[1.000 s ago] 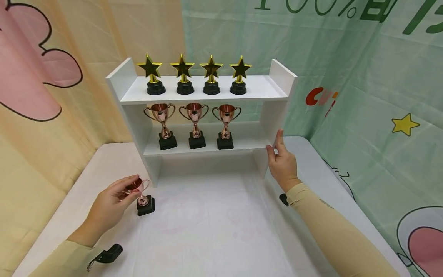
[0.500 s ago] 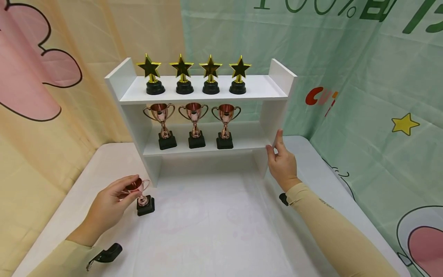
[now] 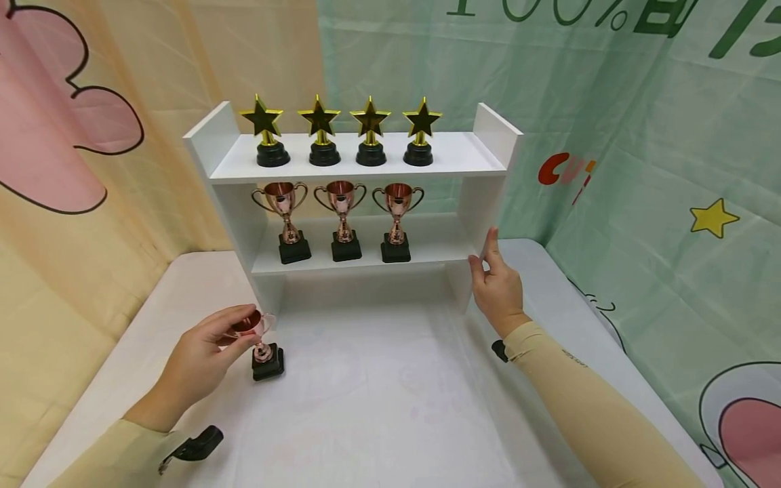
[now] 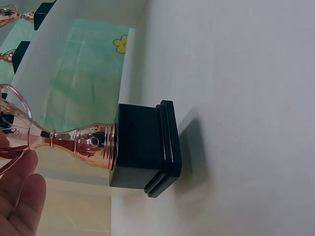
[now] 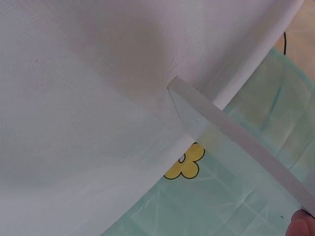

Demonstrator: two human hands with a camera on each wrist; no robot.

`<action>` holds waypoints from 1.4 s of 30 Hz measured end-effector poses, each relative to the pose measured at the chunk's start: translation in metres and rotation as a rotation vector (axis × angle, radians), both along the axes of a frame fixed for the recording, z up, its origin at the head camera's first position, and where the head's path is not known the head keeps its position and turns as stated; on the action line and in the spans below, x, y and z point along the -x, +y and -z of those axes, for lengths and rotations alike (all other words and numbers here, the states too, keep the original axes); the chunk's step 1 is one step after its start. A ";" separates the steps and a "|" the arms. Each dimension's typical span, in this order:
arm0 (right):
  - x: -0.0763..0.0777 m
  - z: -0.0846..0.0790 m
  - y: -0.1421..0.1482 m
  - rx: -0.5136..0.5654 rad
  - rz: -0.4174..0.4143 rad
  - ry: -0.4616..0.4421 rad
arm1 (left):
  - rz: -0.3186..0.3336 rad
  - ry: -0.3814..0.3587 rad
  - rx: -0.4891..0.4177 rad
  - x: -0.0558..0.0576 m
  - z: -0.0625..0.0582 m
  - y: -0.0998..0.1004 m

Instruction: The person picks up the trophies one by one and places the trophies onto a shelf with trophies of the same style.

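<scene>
In the head view my left hand (image 3: 201, 356) pinches the bowl of a rose-gold trophy cup (image 3: 262, 352) between thumb and fingers. The cup is upright, left of and in front of the white shelf unit (image 3: 366, 268). In the left wrist view its black square base (image 4: 140, 147) is close over the white cloth, with a shadow beside it. My right hand (image 3: 500, 295) holds the unit's right side panel, thumb at the front edge and index finger pointing up along the outer side. In the right wrist view fingertips (image 5: 300, 225) show at the panel's edge (image 5: 236, 135).
Three matching trophy cups (image 3: 346, 245) stand on the middle shelf, left to centre. A row of several gold star trophies (image 3: 323, 152) lines the top shelf. White cloth covers the table (image 3: 390, 407). Printed curtains (image 3: 641, 169) hang behind and at both sides.
My left hand has shifted slightly right with the trophy cup during the last half second. My right hand and the shelf unit have stayed in place.
</scene>
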State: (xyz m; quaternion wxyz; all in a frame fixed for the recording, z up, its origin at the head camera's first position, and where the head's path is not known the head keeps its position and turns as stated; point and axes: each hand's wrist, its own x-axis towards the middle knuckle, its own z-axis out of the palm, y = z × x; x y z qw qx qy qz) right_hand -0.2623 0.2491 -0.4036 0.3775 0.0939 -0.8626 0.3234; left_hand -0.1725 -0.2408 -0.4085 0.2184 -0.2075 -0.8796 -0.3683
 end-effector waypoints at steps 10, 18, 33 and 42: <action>0.002 0.002 0.001 -0.010 -0.006 0.017 | 0.056 0.001 -0.001 0.004 -0.011 0.026; 0.002 0.002 0.001 -0.010 0.008 0.030 | 0.093 -0.032 0.014 0.015 -0.021 0.054; 0.003 0.003 0.000 -0.005 0.003 0.042 | 0.223 -0.087 -0.023 0.039 -0.055 0.116; 0.003 0.003 0.001 -0.009 -0.001 0.053 | 0.293 -0.093 -0.029 0.049 -0.072 0.148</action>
